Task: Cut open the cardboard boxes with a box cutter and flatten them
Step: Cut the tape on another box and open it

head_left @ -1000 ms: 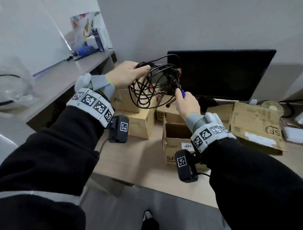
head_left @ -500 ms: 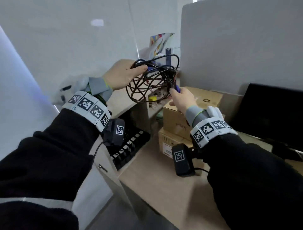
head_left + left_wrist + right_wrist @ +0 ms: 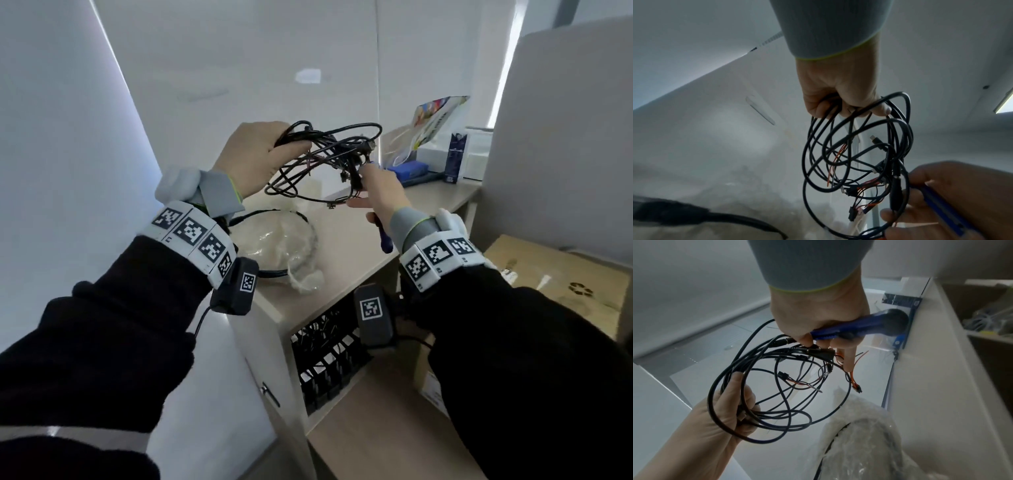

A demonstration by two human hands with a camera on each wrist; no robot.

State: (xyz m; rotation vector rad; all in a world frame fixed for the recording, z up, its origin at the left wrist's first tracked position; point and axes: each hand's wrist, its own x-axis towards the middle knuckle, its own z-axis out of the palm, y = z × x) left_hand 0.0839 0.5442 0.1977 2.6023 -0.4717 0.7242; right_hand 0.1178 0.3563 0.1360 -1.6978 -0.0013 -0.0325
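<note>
Now over the shelf top (image 3: 346, 240), left hand (image 3: 253, 157) still gripping cable bundle (image 3: 325, 161), right hand (image 3: 380, 192) gripping box cutter (image 3: 859, 327).

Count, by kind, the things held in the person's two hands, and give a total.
Cable bundle, gripped by left hand and pinched by right hand: 1
Blue box cutter, in right hand: 1
Total: 2
</note>
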